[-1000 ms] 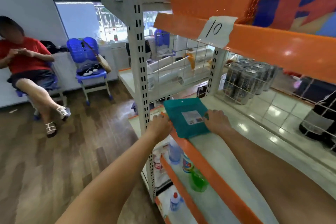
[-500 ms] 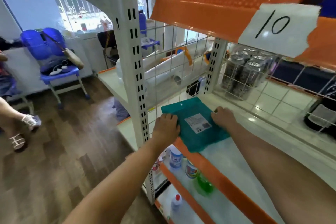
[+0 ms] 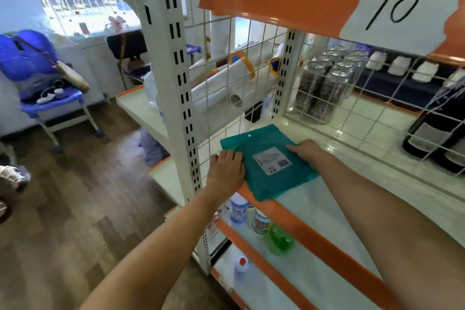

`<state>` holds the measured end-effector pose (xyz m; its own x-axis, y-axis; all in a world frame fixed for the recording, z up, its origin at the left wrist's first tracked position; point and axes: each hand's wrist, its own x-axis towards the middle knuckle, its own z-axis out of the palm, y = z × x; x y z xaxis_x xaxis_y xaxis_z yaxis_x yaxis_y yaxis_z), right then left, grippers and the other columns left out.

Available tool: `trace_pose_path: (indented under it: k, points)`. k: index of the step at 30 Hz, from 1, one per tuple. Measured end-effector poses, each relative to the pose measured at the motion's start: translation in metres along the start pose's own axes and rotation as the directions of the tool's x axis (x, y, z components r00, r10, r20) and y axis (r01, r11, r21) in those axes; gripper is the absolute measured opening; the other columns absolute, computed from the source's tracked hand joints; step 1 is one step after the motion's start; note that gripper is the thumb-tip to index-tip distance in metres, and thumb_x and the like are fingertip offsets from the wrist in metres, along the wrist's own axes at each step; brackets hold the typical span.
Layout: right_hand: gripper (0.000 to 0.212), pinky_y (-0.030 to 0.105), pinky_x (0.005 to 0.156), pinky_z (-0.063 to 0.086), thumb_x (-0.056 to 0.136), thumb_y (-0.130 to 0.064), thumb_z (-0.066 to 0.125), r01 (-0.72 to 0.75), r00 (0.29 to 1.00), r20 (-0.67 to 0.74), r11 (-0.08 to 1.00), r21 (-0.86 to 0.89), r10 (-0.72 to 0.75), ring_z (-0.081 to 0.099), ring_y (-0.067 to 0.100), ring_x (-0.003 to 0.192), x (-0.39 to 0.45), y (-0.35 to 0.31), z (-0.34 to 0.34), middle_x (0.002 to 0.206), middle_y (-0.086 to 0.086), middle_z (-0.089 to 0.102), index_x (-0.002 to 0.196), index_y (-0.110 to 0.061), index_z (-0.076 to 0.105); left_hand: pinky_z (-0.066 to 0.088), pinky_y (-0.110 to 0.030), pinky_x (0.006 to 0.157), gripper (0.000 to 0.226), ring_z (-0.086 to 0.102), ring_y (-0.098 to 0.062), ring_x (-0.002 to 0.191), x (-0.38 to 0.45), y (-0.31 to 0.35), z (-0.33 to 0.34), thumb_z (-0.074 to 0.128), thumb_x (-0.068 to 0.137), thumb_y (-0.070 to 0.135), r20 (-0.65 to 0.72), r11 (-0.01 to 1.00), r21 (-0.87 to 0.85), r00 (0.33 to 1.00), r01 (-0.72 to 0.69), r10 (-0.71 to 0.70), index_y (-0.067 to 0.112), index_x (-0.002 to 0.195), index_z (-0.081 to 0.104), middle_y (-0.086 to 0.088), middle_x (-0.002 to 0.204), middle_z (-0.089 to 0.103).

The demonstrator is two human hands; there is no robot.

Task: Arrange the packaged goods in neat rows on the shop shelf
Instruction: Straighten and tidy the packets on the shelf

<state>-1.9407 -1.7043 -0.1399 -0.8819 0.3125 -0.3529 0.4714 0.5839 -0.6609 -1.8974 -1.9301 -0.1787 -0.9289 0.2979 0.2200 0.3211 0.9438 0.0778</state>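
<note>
Nearest the camera, both forearms reach in over the orange front lip of the shelf (image 3: 297, 224), and the step in hand looks like seating one teal packet (image 3: 269, 161) flat in the shelf's near left corner, the first of a row. The left hand (image 3: 226, 171) lies palm down on the packet's left edge, its fingers (image 3: 229, 156) fairly straight and close together, pressing rather than pinching; the thumb is hidden. The right hand (image 3: 308, 152) rests on the packet's right edge with its fingers (image 3: 294, 147) laid flat toward the white label (image 3: 272, 160), though whether any curl under the edge cannot be told. The packet thus lies between the two sets of fingers and under their tips, its label in the gap between them, its near corner overhanging the lip below the left palm. The next move seems to call for a push away from the palms until that corner clears the lip, squaring the left side to the wire mesh (image 3: 226, 88) just beyond the left fingertips. Farther past the fingertips, behind the mesh, stand cans (image 3: 329, 83) and white rolls (image 3: 221, 85).
</note>
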Motion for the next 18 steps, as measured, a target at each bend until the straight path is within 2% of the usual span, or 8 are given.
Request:
trace_pose_path:
  k: [3,5,7,11,15,18]
  points:
    - [0.040,0.042,0.084,0.053,0.090,-0.024,0.064,-0.095,0.994,0.070,0.967,0.235,0.081,0.062,0.034,0.095,-0.008,0.015,-0.014,0.109,0.022,0.063,0.114,0.007,0.057,0.040,-0.041,0.089,0.037,0.055,-0.030,0.108,0.002,0.003,-0.006,0.030,0.096,0.031,0.038,0.999,-0.045,0.999,0.009,-0.008,0.011,0.112,0.057,-0.010,0.116,0.060]
    - [0.035,0.047,0.086,0.053,0.090,-0.019,0.063,-0.139,0.987,0.128,0.925,0.354,0.100,0.065,0.034,0.088,-0.018,0.023,-0.024,0.100,0.022,0.066,0.113,0.007,0.058,0.035,-0.039,0.095,0.033,0.046,-0.028,0.118,0.003,0.003,-0.009,0.033,0.099,0.029,0.058,1.000,-0.010,0.998,0.012,-0.012,0.012,0.122,0.049,-0.009,0.128,0.052]
    - [0.030,0.046,0.084,0.053,0.092,-0.014,0.061,-0.139,0.985,0.151,0.888,0.439,0.079,0.063,0.031,0.076,-0.028,0.030,-0.034,0.095,0.021,0.066,0.112,0.008,0.058,0.036,-0.038,0.094,0.033,0.044,-0.028,0.118,0.003,0.007,-0.015,0.033,0.099,0.029,0.069,1.000,-0.008,0.997,0.025,-0.024,0.012,0.124,0.047,-0.009,0.129,0.050]
    - [0.031,0.049,0.082,0.053,0.092,-0.013,0.060,-0.088,0.994,0.104,0.850,0.519,0.039,0.062,0.030,0.072,-0.041,0.048,-0.052,0.085,0.018,0.064,0.114,0.009,0.057,0.039,-0.039,0.092,0.036,0.045,-0.028,0.118,0.007,0.022,-0.024,0.036,0.098,0.029,0.071,0.995,-0.072,0.995,0.069,-0.064,0.011,0.126,0.049,-0.010,0.127,0.051]
    - [0.029,0.046,0.081,0.051,0.092,-0.010,0.059,-0.070,0.997,0.060,0.812,0.579,0.044,0.062,0.030,0.073,-0.052,0.071,-0.068,0.092,0.020,0.066,0.113,0.010,0.058,0.040,-0.037,0.093,0.037,0.044,-0.027,0.120,0.004,0.044,-0.033,0.036,0.099,0.031,0.091,0.994,-0.090,0.995,0.059,-0.051,0.012,0.128,0.048,-0.009,0.130,0.049]
    - [0.029,0.042,0.069,0.054,0.092,-0.008,0.058,-0.090,0.996,0.043,0.762,0.642,0.082,0.063,0.030,0.073,-0.064,0.093,-0.077,0.096,0.021,0.066,0.114,0.010,0.057,0.039,-0.037,0.094,0.035,0.045,-0.027,0.119,-0.001,0.064,-0.036,0.035,0.100,0.030,0.107,0.993,-0.109,0.994,0.044,-0.032,0.013,0.127,0.049,-0.008,0.130,0.049]
